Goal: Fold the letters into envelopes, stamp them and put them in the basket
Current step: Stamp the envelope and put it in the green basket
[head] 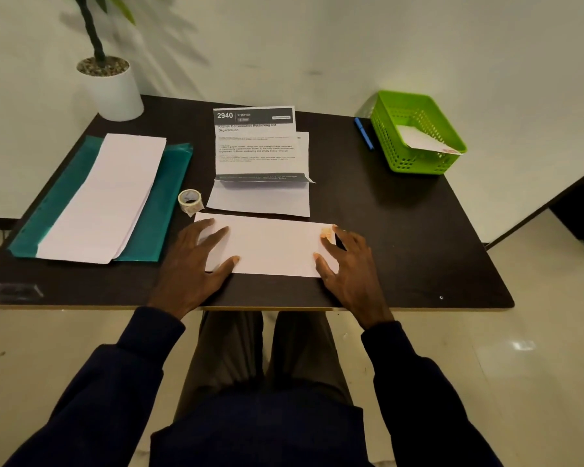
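The dark bench (402,237) carries the partly folded letter (260,153) at centre, the white envelope (270,247) flat just in front, the green basket (418,165) far right, the left hand (196,264) and right hand (349,267) pressing the envelope's ends with fingers (218,234) straight and apart, and an orange stamp (327,232) at its right corner.

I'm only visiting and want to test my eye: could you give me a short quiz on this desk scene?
1. True or false: the green basket is empty.
2. Which corner of the near envelope bears the stamp? A near left, B far right, C near right.
3. What lies just left of the basket?
Key: 1 false, another envelope lies in it. 2 B. 3 a blue pen.
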